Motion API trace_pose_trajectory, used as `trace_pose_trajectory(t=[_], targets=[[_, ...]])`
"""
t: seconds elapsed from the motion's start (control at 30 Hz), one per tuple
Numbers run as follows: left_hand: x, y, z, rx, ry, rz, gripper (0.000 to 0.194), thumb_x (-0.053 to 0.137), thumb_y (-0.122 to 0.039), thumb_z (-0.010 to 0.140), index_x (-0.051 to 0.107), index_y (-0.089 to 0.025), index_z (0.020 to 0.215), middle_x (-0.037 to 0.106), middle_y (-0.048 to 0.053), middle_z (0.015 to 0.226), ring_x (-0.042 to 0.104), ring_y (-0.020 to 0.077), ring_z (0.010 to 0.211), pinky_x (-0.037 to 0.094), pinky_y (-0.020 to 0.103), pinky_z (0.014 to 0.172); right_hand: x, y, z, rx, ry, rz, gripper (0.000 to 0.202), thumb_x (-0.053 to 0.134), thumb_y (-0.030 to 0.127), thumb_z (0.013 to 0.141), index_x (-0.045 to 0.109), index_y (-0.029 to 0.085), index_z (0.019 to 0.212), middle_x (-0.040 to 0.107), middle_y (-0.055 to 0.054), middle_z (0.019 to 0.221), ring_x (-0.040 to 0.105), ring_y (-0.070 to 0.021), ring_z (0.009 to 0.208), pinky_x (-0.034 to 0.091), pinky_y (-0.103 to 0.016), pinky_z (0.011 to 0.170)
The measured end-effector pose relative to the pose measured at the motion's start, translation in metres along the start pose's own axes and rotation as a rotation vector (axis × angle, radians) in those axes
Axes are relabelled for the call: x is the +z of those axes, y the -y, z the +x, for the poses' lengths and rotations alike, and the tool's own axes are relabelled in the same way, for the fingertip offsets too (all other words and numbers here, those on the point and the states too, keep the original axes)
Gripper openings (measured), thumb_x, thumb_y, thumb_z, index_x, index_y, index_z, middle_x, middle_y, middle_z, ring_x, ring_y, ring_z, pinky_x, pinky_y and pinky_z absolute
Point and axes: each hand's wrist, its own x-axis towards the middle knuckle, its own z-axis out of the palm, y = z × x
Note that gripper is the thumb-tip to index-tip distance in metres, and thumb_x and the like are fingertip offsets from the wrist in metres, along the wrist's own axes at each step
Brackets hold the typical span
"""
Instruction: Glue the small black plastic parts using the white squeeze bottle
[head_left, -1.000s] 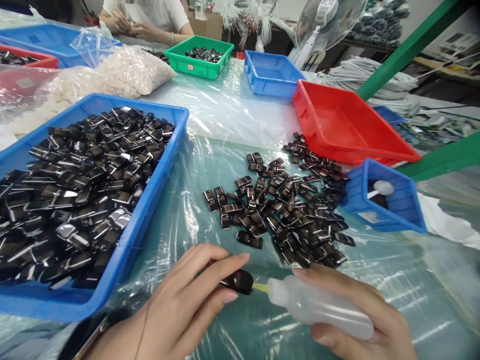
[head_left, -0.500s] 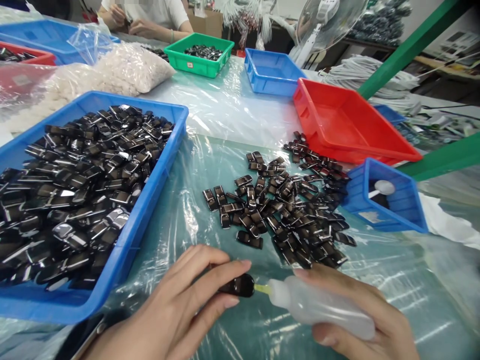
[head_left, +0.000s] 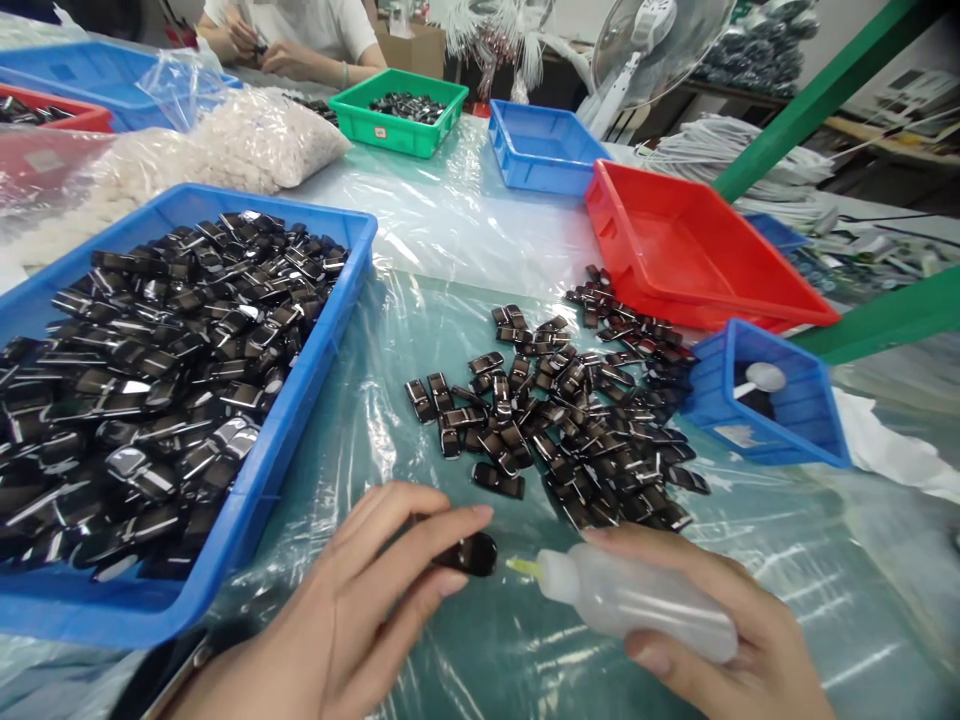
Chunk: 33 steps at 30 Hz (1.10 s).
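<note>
A glossy black plastic piece (head_left: 474, 554) is pinched between the fingers of my left hand (head_left: 352, 590), its rounded end pointing right. My right hand (head_left: 720, 610) is wrapped round a translucent squeeze bottle (head_left: 637, 595) that lies tilted, with its yellowish nozzle aimed left at the piece. A small gap separates the nozzle tip from the piece. Just beyond my hands, a loose pile of similar black pieces (head_left: 570, 400) is spread over the plastic-covered table (head_left: 420, 300). To my left, a large blue tray (head_left: 300, 420) holds many more of them.
Right of the pile stands a small blue bin (head_left: 772, 430) with a white scoop-like item inside. Behind it are a red tray (head_left: 697, 240), a blue tray (head_left: 544, 150) and a green tray (head_left: 397, 125) of dark parts. A bag of pale pieces (head_left: 262, 140) lies back left; a person (head_left: 300, 40) sits opposite.
The nozzle was touching or almost touching the black piece; now they are apart. My left hand has shifted slightly left and up with the piece, and the bottle has moved slightly.
</note>
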Motion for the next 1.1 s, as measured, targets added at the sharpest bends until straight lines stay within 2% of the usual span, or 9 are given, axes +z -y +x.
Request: trace_pose_trajectory(t=[0.1, 0.2, 0.33, 0.47, 0.57, 0.67, 0.77, 0.9, 1.1], targets=[[-0.002, 0.0, 0.005, -0.152, -0.133, -0.044, 0.031, 0.036, -0.026, 0.102, 0.046, -0.029, 0.131, 0.053, 0.005, 0.117, 0.052, 0.0208, 0.109, 0.048, 0.03, 0.086, -0.002, -0.004, 0.001, 0.073, -0.012, -0.004, 0.027, 0.064, 0.052, 0.082, 0.07, 0.04, 0.106, 0.078, 0.004, 0.095, 0.074, -0.0145, 0.07, 0.057, -0.016, 0.054], [-0.004, -0.001, 0.01, -0.338, -0.279, -0.081, 0.027, 0.037, -0.032, 0.102, 0.05, -0.031, 0.125, 0.059, 0.002, 0.111, 0.057, 0.0204, 0.105, 0.047, 0.031, 0.087, 0.0, -0.007, 0.004, 0.1, 0.057, 0.043, 0.032, 0.062, 0.042, 0.087, 0.062, 0.042, 0.119, 0.074, 0.004, 0.112, 0.073, -0.0152, 0.091, 0.059, -0.016, 0.07], [-0.002, 0.0, 0.011, -0.492, -0.351, -0.169, 0.026, 0.037, -0.041, 0.101, 0.052, -0.031, 0.12, 0.062, 0.0, 0.097, 0.059, 0.0185, 0.096, 0.046, 0.03, 0.085, 0.018, -0.007, 0.007, 0.126, 0.131, 0.091, 0.031, 0.063, 0.033, 0.087, 0.058, 0.04, 0.116, 0.072, 0.003, 0.113, 0.069, -0.0154, 0.102, 0.056, -0.023, 0.084], [0.002, 0.003, 0.009, -0.444, -0.344, -0.224, 0.024, 0.037, -0.041, 0.101, 0.052, -0.032, 0.117, 0.062, -0.002, 0.095, 0.058, 0.0167, 0.093, 0.044, 0.028, 0.084, 0.036, -0.009, 0.009, 0.095, 0.153, 0.039, 0.031, 0.059, 0.025, 0.09, 0.053, 0.035, 0.119, 0.065, -0.001, 0.123, 0.061, -0.0176, 0.113, 0.054, -0.03, 0.088], [0.002, 0.001, 0.007, -0.426, -0.301, -0.264, 0.023, 0.035, -0.039, 0.101, 0.051, -0.032, 0.117, 0.061, -0.002, 0.096, 0.056, 0.0165, 0.094, 0.041, 0.029, 0.086, 0.038, -0.011, 0.009, -0.021, -0.048, -0.071, 0.038, 0.063, 0.023, 0.087, 0.049, 0.028, 0.123, 0.062, -0.007, 0.117, 0.062, -0.0189, 0.1, 0.055, -0.031, 0.079], [0.001, -0.002, 0.005, -0.405, -0.295, -0.297, 0.023, 0.034, -0.037, 0.102, 0.05, -0.031, 0.118, 0.059, -0.002, 0.096, 0.054, 0.0163, 0.095, 0.04, 0.029, 0.086, 0.035, -0.007, 0.002, -0.226, -0.254, -0.171, 0.034, 0.065, 0.012, 0.084, 0.051, 0.027, 0.111, 0.058, -0.002, 0.095, 0.058, -0.0168, 0.083, 0.052, -0.03, 0.071], [0.001, -0.002, 0.004, -0.353, -0.289, -0.303, 0.023, 0.032, -0.036, 0.103, 0.05, -0.031, 0.116, 0.058, -0.003, 0.092, 0.054, 0.0154, 0.091, 0.039, 0.027, 0.083, 0.037, 0.001, -0.007, -0.408, -0.107, -0.257, 0.031, 0.06, 0.001, 0.082, 0.058, 0.025, 0.102, 0.062, 0.0, 0.087, 0.062, -0.0159, 0.081, 0.052, -0.028, 0.072], [0.004, -0.001, 0.0, -0.253, -0.237, -0.288, 0.023, 0.031, -0.033, 0.103, 0.051, -0.031, 0.115, 0.057, -0.003, 0.091, 0.054, 0.0146, 0.087, 0.039, 0.026, 0.079, 0.054, 0.01, -0.007, -0.552, 0.175, -0.577, 0.033, 0.045, 0.0, 0.091, 0.058, 0.014, 0.118, 0.067, -0.015, 0.109, 0.07, -0.0224, 0.087, 0.056, -0.034, 0.069], [0.003, -0.004, -0.003, -0.069, -0.133, -0.226, 0.024, 0.032, -0.023, 0.103, 0.048, -0.031, 0.119, 0.056, -0.003, 0.097, 0.053, 0.0151, 0.092, 0.038, 0.028, 0.082, 0.072, 0.014, 0.005, -0.511, 0.233, -0.559, 0.028, 0.038, 0.004, 0.094, 0.062, 0.014, 0.104, 0.071, -0.014, 0.095, 0.07, -0.0272, 0.078, 0.055, -0.035, 0.055]])
